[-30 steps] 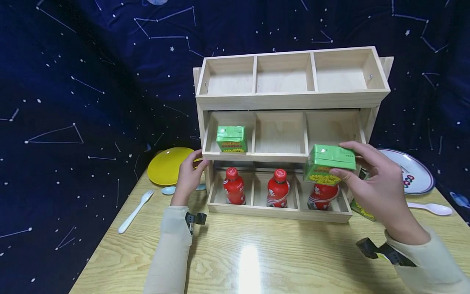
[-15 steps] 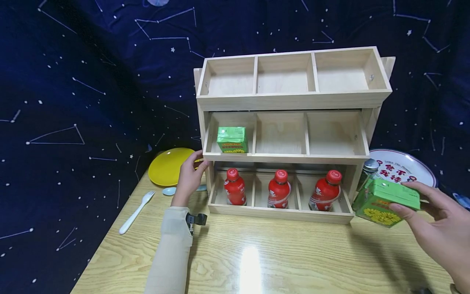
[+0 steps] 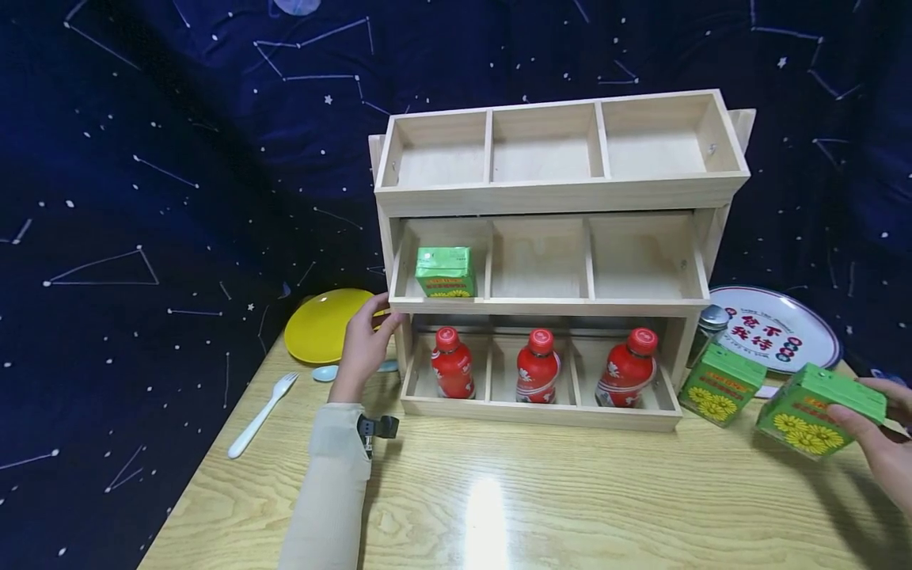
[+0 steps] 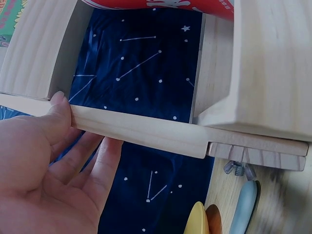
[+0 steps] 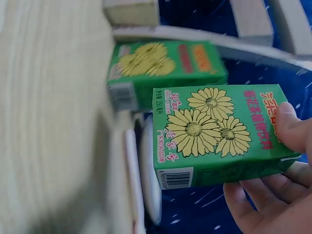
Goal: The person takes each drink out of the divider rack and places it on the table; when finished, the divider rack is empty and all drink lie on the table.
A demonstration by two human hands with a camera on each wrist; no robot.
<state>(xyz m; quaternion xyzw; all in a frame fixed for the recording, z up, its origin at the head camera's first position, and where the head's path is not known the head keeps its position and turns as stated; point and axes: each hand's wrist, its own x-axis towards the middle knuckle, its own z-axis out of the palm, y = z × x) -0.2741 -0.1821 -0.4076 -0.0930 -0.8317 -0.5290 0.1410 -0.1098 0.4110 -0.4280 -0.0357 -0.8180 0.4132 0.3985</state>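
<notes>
At the right edge of the head view my right hand [image 3: 887, 443] holds a green drink carton [image 3: 819, 412] with yellow flowers, close over the table. The right wrist view shows the thumb on one side of this carton [image 5: 209, 141] and fingers beneath. A second green carton [image 3: 723, 384] stands on the table beside the wooden shelf [image 3: 559, 194]. My left hand [image 3: 363, 348] grips the shelf's left upright [image 4: 136, 127], thumb and fingers on opposite sides. In the middle tier's left compartment sits another green carton [image 3: 445, 273]. Red bottles [image 3: 538, 372] fill the bottom tier's three compartments, one in each.
Left of the shelf are a yellow plate [image 3: 324, 324], a light blue spoon [image 3: 325, 373] and a white fork [image 3: 262, 416]. At right, a white plate [image 3: 812, 317] with red characters lies behind the cartons, near a metal-lidded shaker [image 3: 712, 318]. Star-patterned dark cloth [image 3: 178, 237] hangs behind.
My right hand has carried the green carton from in front of the shelf's right side rightward and down, past the second carton. The left hand stays on the upright.
</notes>
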